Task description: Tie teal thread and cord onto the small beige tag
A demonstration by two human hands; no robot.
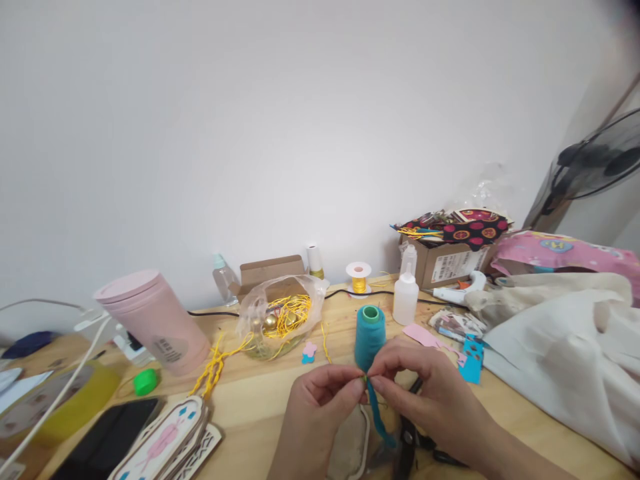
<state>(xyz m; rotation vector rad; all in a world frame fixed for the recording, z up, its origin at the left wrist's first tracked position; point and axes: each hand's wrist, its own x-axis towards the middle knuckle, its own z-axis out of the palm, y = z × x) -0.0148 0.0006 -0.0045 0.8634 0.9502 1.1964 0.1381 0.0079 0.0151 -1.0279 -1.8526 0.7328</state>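
My left hand [320, 407] and my right hand [425, 383] meet fingertip to fingertip low in the middle of the head view. Both are closed in a pinch at the top end of a teal thread bundle [377, 410], which hangs down from between them. A tiny yellow-green bit shows at the pinch; what it is I cannot make out. Just behind the fingers stands a cone of teal thread [369, 337]. Beneath my hands lie a pale wooden-rimmed tag [350, 443], partly covered by my left hand, and black-handled scissors [407, 440], partly covered by my right.
Left are a pink tumbler [160, 327], a phone [107, 437], stacked decorated tags [163, 443] and yellow tape [75, 403]. Behind are a plastic bag with yellow cord [285, 320], a gold thread spool [359, 280] and a glue bottle [405, 300]. White cloth [565, 360] covers the right.
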